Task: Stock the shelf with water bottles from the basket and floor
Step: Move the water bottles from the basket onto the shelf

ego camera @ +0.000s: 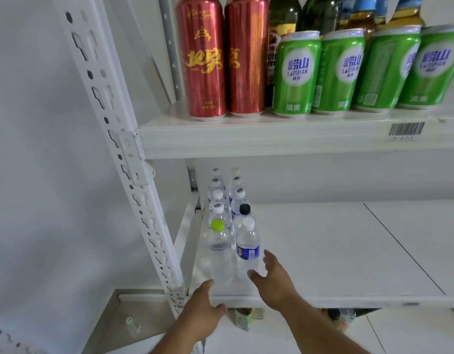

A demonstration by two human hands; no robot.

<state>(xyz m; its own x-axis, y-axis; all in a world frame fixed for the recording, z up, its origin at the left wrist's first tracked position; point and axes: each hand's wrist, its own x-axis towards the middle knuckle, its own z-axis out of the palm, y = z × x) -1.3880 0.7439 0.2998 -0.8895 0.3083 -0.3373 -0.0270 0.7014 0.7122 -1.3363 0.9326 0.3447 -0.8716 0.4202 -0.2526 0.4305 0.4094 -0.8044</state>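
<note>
Your left hand (204,306) rests on the lower shelf's (323,300) front edge, fingers relaxed, holding nothing. Your right hand (273,275), fingers spread, reaches beside the nearest water bottle (247,247) (white cap, blue label) without gripping it. Behind it, two rows of water bottles (224,198) run toward the wall. Above stand red cans (201,60) and green cans (296,72).

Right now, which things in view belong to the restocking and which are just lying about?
Job:
- water bottles in two rows on the lower shelf
- front bottle, blue label
- green-capped bottle
- left hand, right hand, both open

Not the job:
- red cans
- green cans
- glass bottles
</note>
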